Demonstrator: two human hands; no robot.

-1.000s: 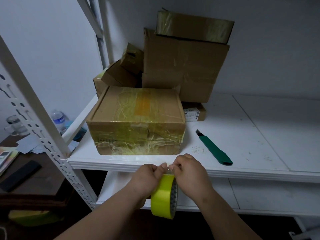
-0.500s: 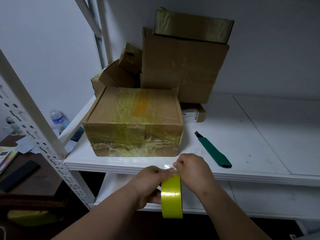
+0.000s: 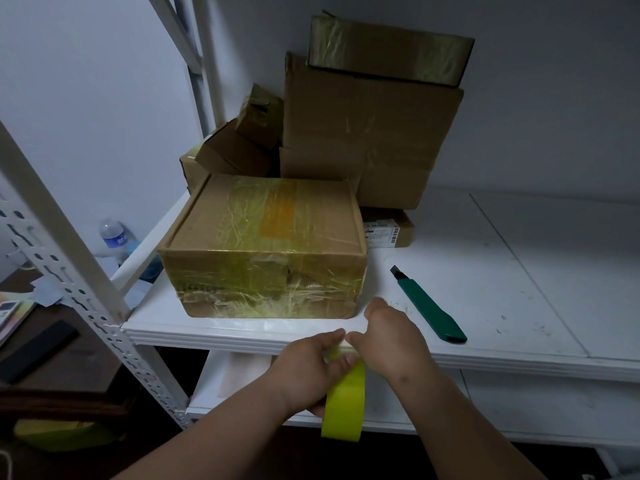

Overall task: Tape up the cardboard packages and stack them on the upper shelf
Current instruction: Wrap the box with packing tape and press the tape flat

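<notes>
1. Holding the tape roll [image 3: 343, 403] in front of the shelf [image 3: 485, 358] edge, the left hand [image 3: 308, 370] curls its fingers round the roll's upper part while the right hand [image 3: 391, 341] pinches at the top rim, seemingly at the tape's free end; the end itself is too small to make out.
2. Step in hand, as judged: freeing and drawing out a length of tape. To do this well, the left hand should steady the roll while the right peels the end squarely, so that the strip comes off flat, without twisting or sticking to itself.
3. Nearest package: a cardboard box [image 3: 266, 247] stands on the shelf just beyond the hands, its lid and front face already crossed by yellowish, wrinkled tape. A fresh strip would hold best pressed on smooth from the lid down over the front edge.
4. Stacked boxes [image 3: 370, 129] rise behind it against the wall, plain brown card, some glossy with tape; smaller ones lean at the left.
5. Cutter: a green knife [image 3: 429, 306], long and flat with a dark blade tip, lies on the shelf to the right of the box, near the right hand.
6. Materials: the roll is bright yellow-green and smooth; the shelf is white, matt and faintly scuffed.
</notes>
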